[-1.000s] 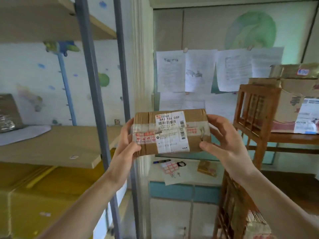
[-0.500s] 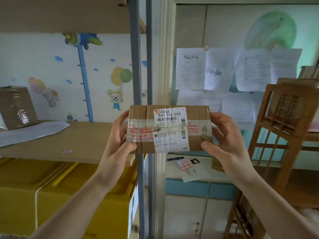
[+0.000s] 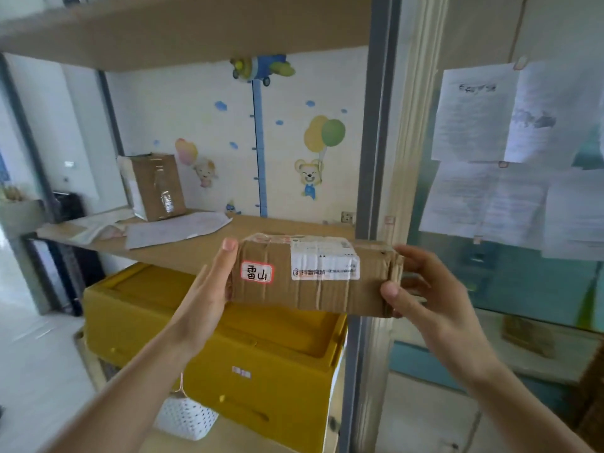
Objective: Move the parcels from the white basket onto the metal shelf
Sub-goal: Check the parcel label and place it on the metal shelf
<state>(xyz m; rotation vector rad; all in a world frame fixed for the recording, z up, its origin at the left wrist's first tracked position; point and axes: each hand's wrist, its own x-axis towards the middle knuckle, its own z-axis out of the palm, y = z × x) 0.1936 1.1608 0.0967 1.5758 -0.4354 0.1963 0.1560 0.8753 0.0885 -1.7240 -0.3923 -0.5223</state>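
Note:
I hold a flat brown cardboard parcel [image 3: 313,282] level in front of the metal shelf's middle board [image 3: 209,246]. It bears a white shipping label and a red-edged sticker. My left hand [image 3: 212,286] grips its left end and my right hand [image 3: 421,289] grips its right end. The parcel hovers at the board's front right edge, beside the grey upright post [image 3: 376,125]. The white perforated basket [image 3: 184,416] shows low down, partly hidden behind my left forearm.
On the middle board stand an upright brown box [image 3: 152,186] and flat white mailers [image 3: 176,228]. A big yellow crate [image 3: 228,338] fills the shelf below. An upper board [image 3: 183,31] runs overhead. Papers [image 3: 510,152] hang on glass at the right.
The view has swung left toward the shelf. The parcel has been tipped so its labelled face points up and a side with a red-edged sticker faces me; both hands keep hold.

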